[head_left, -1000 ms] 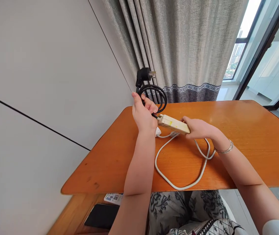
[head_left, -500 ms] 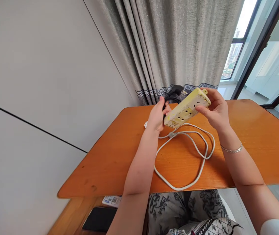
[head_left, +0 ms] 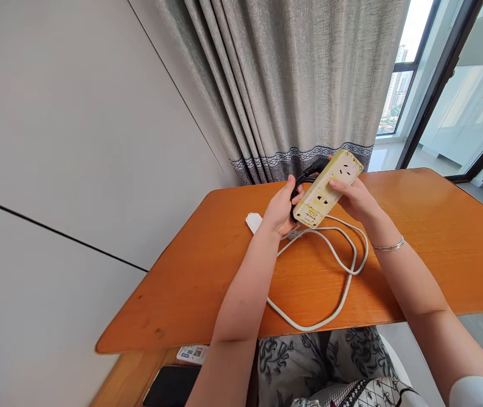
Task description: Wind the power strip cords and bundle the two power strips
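Observation:
A yellowed power strip (head_left: 314,206) is tilted up above the table, sockets toward me. My right hand (head_left: 357,199) grips it by its right edge, thumb on the face between the sockets and the other fingers behind. My left hand (head_left: 281,210) is closed around a coiled black cord (head_left: 305,178) beside the strip's lower end; its black plug (head_left: 318,165) sticks out behind the strip. Under both hands, a white cable (head_left: 309,328) lies looped on the table. The end of a white plastic piece (head_left: 253,221) shows left of my left wrist.
The orange wooden table (head_left: 190,282) has rounded corners. A grey curtain (head_left: 292,85) hangs behind it, and a pale wall (head_left: 55,141) borders the left. Below the table's front edge lie a dark phone-like slab (head_left: 171,387) and a printed white item (head_left: 193,354).
My right hand has slid down from the strip's top end to its middle edge. The strip has turned to face me more, and the plug is now partly behind it.

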Demonstrator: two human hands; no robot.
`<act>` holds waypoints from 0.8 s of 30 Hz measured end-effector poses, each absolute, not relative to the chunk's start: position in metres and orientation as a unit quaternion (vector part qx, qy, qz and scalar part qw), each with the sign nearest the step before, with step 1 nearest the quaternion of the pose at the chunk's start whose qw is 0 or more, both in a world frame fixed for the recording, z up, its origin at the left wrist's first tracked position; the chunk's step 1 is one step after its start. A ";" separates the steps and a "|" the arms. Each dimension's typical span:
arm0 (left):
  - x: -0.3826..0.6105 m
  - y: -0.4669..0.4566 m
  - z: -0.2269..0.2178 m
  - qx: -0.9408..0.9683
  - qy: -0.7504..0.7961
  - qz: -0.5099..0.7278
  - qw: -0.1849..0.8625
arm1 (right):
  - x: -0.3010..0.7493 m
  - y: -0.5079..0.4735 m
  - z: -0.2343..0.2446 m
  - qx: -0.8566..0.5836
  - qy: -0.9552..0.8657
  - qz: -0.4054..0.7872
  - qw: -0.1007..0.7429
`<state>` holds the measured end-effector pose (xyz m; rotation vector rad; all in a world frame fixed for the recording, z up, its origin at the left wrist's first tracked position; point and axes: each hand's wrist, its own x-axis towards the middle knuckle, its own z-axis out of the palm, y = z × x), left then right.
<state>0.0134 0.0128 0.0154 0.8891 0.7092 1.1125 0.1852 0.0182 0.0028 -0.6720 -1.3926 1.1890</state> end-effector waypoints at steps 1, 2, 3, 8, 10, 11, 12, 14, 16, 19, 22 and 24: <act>0.014 0.014 0.013 0.399 0.321 0.498 0.700 | 0.186 0.019 0.003 -0.288 -0.592 0.505 0.558; 0.016 0.015 0.011 0.397 0.326 0.503 0.696 | 0.187 0.020 0.003 -0.292 -0.591 0.504 0.558; 0.017 0.017 0.009 0.393 0.334 0.510 0.689 | 0.188 0.022 0.003 -0.296 -0.588 0.503 0.560; 0.023 0.030 -0.004 0.387 0.373 0.530 0.655 | 0.188 0.028 -0.001 -0.311 -0.560 0.513 0.572; 0.024 0.035 -0.009 0.394 0.383 0.533 0.644 | 0.187 0.031 -0.005 -0.311 -0.548 0.519 0.578; 0.025 0.037 -0.012 0.398 0.387 0.534 0.638 | 0.186 0.033 -0.007 -0.313 -0.539 0.522 0.582; 0.025 0.038 -0.013 0.403 0.392 0.533 0.633 | 0.186 0.037 -0.010 -0.318 -0.527 0.525 0.588; 0.027 0.038 -0.015 0.417 0.398 0.520 0.631 | 0.189 0.048 -0.017 -0.335 -0.496 0.526 0.603; 0.027 0.037 -0.016 0.433 0.400 0.509 0.628 | 0.198 0.062 -0.024 -0.361 -0.451 0.520 0.629; 0.026 0.035 -0.016 0.450 0.408 0.510 0.609 | 0.227 0.087 -0.037 -0.410 -0.339 0.492 0.689; 0.025 0.033 -0.015 0.471 0.401 0.501 0.605 | 0.269 0.106 -0.054 -0.462 -0.220 0.418 0.750; 0.026 0.033 -0.016 0.489 0.391 0.490 0.607 | 0.299 0.113 -0.069 -0.492 -0.177 0.365 0.770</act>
